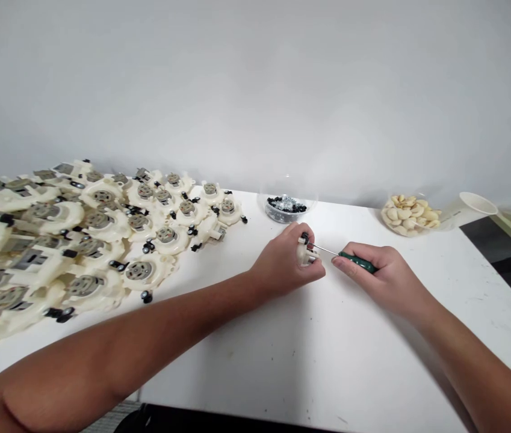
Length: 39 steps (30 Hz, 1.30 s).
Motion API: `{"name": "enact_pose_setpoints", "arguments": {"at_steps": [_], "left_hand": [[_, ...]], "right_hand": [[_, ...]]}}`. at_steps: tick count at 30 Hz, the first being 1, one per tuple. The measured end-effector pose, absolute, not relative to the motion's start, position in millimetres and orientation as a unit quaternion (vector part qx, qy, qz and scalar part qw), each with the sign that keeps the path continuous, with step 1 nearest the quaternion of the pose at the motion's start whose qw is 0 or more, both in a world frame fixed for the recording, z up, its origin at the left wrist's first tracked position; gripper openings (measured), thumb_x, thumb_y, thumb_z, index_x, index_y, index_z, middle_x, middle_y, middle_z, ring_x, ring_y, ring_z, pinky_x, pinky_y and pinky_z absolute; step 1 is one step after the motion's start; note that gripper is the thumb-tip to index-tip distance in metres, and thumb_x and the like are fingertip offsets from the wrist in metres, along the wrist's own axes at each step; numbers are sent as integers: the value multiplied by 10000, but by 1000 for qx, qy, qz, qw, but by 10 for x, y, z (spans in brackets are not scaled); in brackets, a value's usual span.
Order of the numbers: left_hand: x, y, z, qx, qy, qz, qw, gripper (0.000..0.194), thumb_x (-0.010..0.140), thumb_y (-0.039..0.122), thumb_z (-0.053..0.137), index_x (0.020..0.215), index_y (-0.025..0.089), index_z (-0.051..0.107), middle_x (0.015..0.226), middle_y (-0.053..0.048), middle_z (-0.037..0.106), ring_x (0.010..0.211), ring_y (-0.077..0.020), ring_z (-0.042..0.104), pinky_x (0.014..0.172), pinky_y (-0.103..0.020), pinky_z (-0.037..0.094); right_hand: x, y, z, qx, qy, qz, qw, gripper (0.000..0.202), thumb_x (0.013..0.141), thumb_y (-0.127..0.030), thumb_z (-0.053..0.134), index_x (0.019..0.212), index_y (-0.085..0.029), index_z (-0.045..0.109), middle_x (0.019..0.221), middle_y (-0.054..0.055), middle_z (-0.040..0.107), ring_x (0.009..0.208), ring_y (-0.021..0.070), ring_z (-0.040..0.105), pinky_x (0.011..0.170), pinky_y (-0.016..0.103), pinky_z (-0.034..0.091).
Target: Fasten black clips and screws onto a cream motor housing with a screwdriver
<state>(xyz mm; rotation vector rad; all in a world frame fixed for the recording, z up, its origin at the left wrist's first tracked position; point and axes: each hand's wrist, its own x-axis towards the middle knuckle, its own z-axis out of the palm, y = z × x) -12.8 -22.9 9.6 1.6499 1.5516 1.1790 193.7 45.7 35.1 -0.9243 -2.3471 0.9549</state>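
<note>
Two bare hands meet near the middle of the white table (282,361). The left hand (284,264) is curled shut around a small cream plastic part (304,252), pinched between thumb and fingertips and held just above the tabletop; a black nub shows at its top. The right hand (379,270) is closed around the green handle of a screwdriver (352,258), whose thin metal shaft runs left so that its tip reaches the part. The part looks light and stiff, moulded plastic with smooth faces that could slip or twist under the push of the tip, so a firm pinch on its rim, clear of the black nub and of the tip's path, seems the best hold. Its thin lugs may crack if squeezed hard. The screwdriver is rigid and light; its ribbed handle is the obvious place to grip. At the far left lies a heap of pump housings (79,240), cream with grey metal motor ends and black fittings. Behind the hands stands a clear dish of screws (286,207), dark and silvery, and further right a bowl of cream pieces (408,213) beside a white cup (476,205) on its side.
</note>
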Motion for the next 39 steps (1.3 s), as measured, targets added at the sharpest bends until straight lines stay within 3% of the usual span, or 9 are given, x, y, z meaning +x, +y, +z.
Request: {"name": "enact_pose_setpoints", "arguments": {"at_steps": [6, 19, 26, 30, 32, 34, 36, 39], "left_hand": [[-129, -235, 80, 627, 584, 435, 277, 273, 726, 224, 673, 892, 238, 457, 885, 34, 496, 665, -128, 456, 627, -275, 372], [-129, -235, 66, 632, 586, 432, 264, 269, 734, 228, 669, 911, 234, 465, 873, 32, 499, 652, -125, 434, 630, -269, 373], [-153, -210, 83, 629, 573, 455, 263, 246, 745, 197, 666, 899, 223, 476, 848, 29, 513, 696, -135, 469, 661, -264, 395], [-186, -182, 84, 612, 561, 467, 305, 279, 805, 267, 698, 989, 226, 492, 835, 26, 539, 685, -139, 486, 650, -266, 404], [-195, -176, 84, 599, 563, 465, 328, 343, 822, 322, 716, 1049, 230, 477, 815, 33, 541, 658, -136, 483, 633, -267, 405], [-196, -182, 91, 599, 563, 450, 349, 394, 827, 338, 717, 1100, 233, 455, 805, 36, 551, 637, -136, 488, 620, -270, 411], [-190, -195, 103, 618, 559, 421, 357, 443, 822, 321, 708, 1161, 233, 436, 826, 28, 571, 634, -142, 507, 613, -278, 418], [-172, -208, 111, 659, 558, 378, 334, 510, 820, 283, 666, 1256, 224, 409, 915, -6, 600, 660, -162, 542, 609, -295, 423]], "right_hand": [[1934, 457, 394, -365, -796, 447, 183, 513, 942, -564, 635, 635, -209, 428, 605, -51, 294, 525, 98, 268, 416, 230, 213], [1962, 499, 350, -384, -707, 580, 128, 488, 914, -505, 707, 639, -211, 432, 546, -71, 327, 512, 92, 252, 469, 260, 181], [1893, 470, 285, -369, -668, 634, 127, 528, 949, -599, 629, 643, -210, 441, 508, -74, 308, 486, 94, 229, 483, 287, 148], [1855, 472, 329, -363, -667, 638, 128, 487, 981, -598, 577, 707, -203, 504, 560, -69, 299, 521, 104, 220, 519, 297, 134], [1847, 487, 358, -350, -658, 650, 144, 460, 1012, -583, 524, 753, -203, 539, 584, -58, 320, 543, 115, 242, 529, 295, 162], [1835, 495, 367, -335, -653, 652, 190, 415, 1031, -557, 491, 831, -204, 579, 642, -27, 439, 585, 131, 344, 566, 290, 271], [1814, 489, 349, -316, -657, 641, 238, 338, 1024, -526, 517, 928, -212, 601, 764, 12, 567, 688, 160, 474, 689, 313, 392], [1784, 459, 282, -297, -674, 628, 252, 222, 990, -459, 612, 1014, -239, 584, 840, 7, 584, 780, 179, 534, 785, 333, 432]]}}
